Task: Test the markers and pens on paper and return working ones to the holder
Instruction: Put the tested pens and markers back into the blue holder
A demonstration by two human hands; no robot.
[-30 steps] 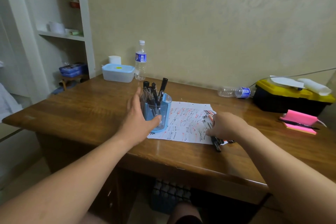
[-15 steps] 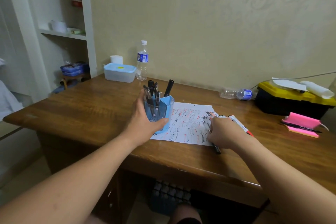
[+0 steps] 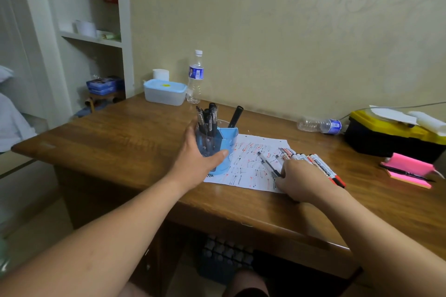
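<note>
Holds the blue holder with the left grip, fingers round the back and thumb across the front. Has it upright on the bench, at the left edge of the paper.

Lays the right grip down over a row of markers at the right edge of the paper, with fingertips right at a clear pen lying on the sheet. Cannot tell if pinching that pen or only touching it.

Looks a good way along. Shows lots of red and black test lines all over the paper. Already has a bunch of black pens standing in the holder, plus one fat black marker leaning at the back.

Leaves the row of markers and the clear pen to deal with, all out on the bench and not in the holder yet. Hard to say which of these got a test line. Probably calls for picking them up next and dropping the good ones in.
</note>
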